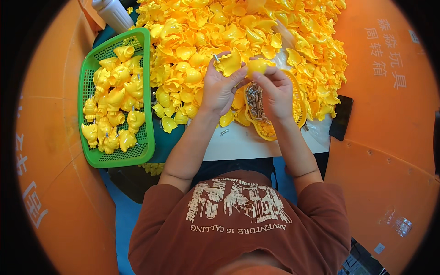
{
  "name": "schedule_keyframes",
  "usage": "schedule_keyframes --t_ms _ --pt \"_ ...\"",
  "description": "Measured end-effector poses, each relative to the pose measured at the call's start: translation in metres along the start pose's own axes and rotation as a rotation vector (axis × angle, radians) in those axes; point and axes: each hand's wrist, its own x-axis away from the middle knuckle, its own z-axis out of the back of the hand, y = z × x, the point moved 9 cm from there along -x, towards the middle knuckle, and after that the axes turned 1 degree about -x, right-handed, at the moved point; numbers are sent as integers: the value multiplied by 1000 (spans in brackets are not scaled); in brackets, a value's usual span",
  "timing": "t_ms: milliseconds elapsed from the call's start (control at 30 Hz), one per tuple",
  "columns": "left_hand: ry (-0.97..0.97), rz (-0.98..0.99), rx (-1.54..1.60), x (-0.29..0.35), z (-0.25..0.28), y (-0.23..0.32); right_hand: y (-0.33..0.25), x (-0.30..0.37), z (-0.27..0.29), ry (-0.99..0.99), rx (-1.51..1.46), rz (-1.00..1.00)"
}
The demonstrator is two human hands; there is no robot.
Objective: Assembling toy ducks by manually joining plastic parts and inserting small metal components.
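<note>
Over the near edge of the heap, my left hand (216,90) is closed on a hollow yellow plastic shell half (229,63). A short metal pin (216,58) sticks out at the left of that shell. My right hand (276,95) pinches a smaller rounded yellow plastic piece (256,67) beside it, and the fingertips of both hands are close together. Under my right hand and wrist sits a yellow basket (302,120), partly hidden, with many small metal pins (255,103) inside. One loose pin (224,132) lies on the white tabletop (233,147).
A large heap of yellow plastic shells (197,27) covers the table's far side. To the left, a green basket (147,96) holds several yellow figures with metal pins. A white bottle (113,16) stands behind it. Orange panels (380,114) flank both sides; a dark phone (341,118) lies right.
</note>
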Motion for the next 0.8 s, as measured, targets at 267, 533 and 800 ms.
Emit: schedule_keyframes --t_ms 267,533,800 --pt "-52 28 59 0 -5 2 -25 5 -27 -114 587 236" --pt "-78 116 137 5 -9 3 -37 7 -42 -179 952 492" --pt "-87 110 79 4 -5 -1 -25 4 -44 -208 991 471"
